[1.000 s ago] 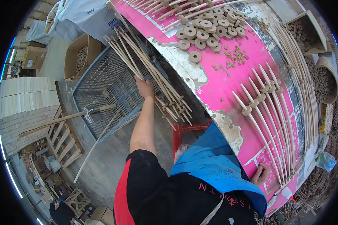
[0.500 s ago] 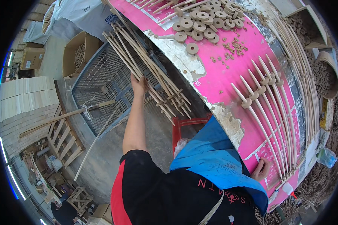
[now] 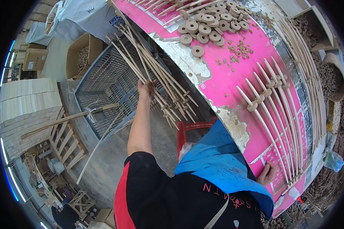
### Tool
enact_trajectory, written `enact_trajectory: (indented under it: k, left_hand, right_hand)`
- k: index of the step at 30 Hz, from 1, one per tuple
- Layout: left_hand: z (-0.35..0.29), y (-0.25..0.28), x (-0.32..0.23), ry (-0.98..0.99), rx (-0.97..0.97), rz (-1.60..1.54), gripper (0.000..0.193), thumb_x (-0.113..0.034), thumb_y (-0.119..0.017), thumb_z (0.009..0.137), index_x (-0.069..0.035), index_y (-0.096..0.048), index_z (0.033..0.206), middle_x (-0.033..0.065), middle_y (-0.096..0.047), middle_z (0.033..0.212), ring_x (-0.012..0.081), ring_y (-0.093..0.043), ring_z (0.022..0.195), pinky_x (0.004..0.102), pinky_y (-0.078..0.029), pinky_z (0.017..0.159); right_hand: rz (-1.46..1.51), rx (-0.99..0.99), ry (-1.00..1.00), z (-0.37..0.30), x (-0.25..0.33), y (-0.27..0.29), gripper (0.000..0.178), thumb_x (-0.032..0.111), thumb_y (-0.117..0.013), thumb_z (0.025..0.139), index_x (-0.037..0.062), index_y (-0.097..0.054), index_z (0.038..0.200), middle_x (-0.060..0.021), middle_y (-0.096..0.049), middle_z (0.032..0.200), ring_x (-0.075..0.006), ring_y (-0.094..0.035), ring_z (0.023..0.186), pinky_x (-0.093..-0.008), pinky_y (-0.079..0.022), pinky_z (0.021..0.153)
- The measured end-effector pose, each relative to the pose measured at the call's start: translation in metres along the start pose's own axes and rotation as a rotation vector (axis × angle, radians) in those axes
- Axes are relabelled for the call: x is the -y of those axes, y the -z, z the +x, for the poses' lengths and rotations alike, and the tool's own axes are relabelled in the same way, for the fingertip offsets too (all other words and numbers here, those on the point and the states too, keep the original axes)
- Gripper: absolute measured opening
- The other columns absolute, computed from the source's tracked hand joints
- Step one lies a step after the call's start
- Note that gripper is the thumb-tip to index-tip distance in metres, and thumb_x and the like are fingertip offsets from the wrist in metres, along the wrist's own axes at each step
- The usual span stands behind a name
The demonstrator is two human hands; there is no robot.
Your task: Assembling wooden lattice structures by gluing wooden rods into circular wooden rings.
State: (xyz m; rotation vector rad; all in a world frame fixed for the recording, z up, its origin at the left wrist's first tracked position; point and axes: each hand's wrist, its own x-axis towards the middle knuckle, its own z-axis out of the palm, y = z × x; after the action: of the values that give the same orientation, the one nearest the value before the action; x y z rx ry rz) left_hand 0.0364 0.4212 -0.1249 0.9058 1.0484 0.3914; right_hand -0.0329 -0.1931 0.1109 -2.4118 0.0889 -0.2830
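My left hand (image 3: 144, 87) reaches out over a blue plastic crate (image 3: 93, 82) and is closed around thin wooden sticks at the left side of a loose bundle. The bundle of long tapered wooden sticks (image 3: 161, 78) lies slanting across the crate's right side, with small wooden discs threaded near the lower ends. How many sticks my fingers hold is hidden. My right hand (image 3: 266, 173) rests at the near edge of the pink table (image 3: 225, 82), its fingers loosely bent with nothing seen in them. Beside it, several sticks with discs (image 3: 277, 114) lie in a row.
A pile of wooden rings (image 3: 214, 24) and small wooden bits (image 3: 239, 49) lie farther up the table. More long sticks (image 3: 305, 76) line its right side. A cardboard box (image 3: 74, 57) stands behind the crate; a red stool (image 3: 182, 139) is under the table edge. Stacked pale boards (image 3: 26, 103) stand left.
My left hand has shifted slightly, and the sticks at the bundle's left spread a little farther from the rest. My right hand stays at the table edge.
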Motion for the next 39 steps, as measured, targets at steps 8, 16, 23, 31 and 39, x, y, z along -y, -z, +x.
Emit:
enact_trajectory:
  k: [8, 16, 23, 31, 39]
  left_hand:
    - [0.006, -0.010, 0.005, 0.006, 0.020, -0.014, 0.053, 0.005, -0.072, 0.093, -0.003, -0.045, 0.137, 0.0132, -0.067, 0.092, 0.0239, -0.071, 0.075, 0.0377, -0.057, 0.057]
    - [0.004, -0.012, 0.008, 0.012, -0.080, -0.077, 0.024, 0.002, -0.064, 0.098, -0.003, -0.050, 0.116, 0.0148, -0.065, 0.096, 0.0282, -0.072, 0.081, 0.0416, -0.066, 0.071]
    - [0.006, -0.010, 0.009, -0.002, -0.053, -0.241, 0.020, 0.002, -0.055, 0.100, -0.003, -0.048, 0.118, 0.0144, -0.067, 0.095, 0.0300, -0.074, 0.081, 0.0389, -0.066, 0.066]
    - [-0.004, -0.016, 0.001, 0.056, -0.090, -0.347, 0.032, 0.003, -0.051, 0.099, -0.004, -0.043, 0.129, 0.0169, -0.068, 0.103, 0.0326, -0.075, 0.088, 0.0415, -0.067, 0.072]
    - [-0.003, 0.000, 0.003, 0.029, -0.019, -0.064, 0.040, 0.005, -0.049, 0.099, -0.005, -0.043, 0.138, 0.0150, -0.068, 0.111, 0.0289, -0.074, 0.096, 0.0405, -0.063, 0.072]
  right_hand:
    - [-0.026, -0.009, 0.021, 0.000, -0.004, 0.000, 0.014, 0.009, -0.057, 0.107, -0.0020, -0.066, 0.105, -0.0087, -0.063, 0.094, -0.0172, -0.057, 0.085, -0.0309, -0.046, 0.078]
    - [-0.044, -0.012, 0.046, 0.000, -0.009, 0.000, 0.014, 0.008, -0.056, 0.107, -0.0019, -0.066, 0.104, -0.0091, -0.064, 0.095, -0.0180, -0.058, 0.086, -0.0316, -0.046, 0.078]
    - [-0.041, -0.012, 0.013, -0.001, -0.005, 0.000, 0.014, 0.008, -0.056, 0.107, -0.0019, -0.066, 0.104, -0.0094, -0.065, 0.096, -0.0188, -0.059, 0.087, -0.0321, -0.047, 0.079]
    - [-0.059, -0.016, 0.023, -0.001, -0.008, 0.001, 0.014, 0.009, -0.057, 0.107, -0.0016, -0.066, 0.104, -0.0094, -0.066, 0.097, -0.0187, -0.059, 0.088, -0.0323, -0.048, 0.081]
    - [-0.053, -0.021, 0.000, -0.001, -0.006, -0.001, 0.015, 0.009, -0.056, 0.107, -0.0026, -0.066, 0.105, -0.0097, -0.066, 0.097, -0.0184, -0.059, 0.088, -0.0320, -0.047, 0.081]
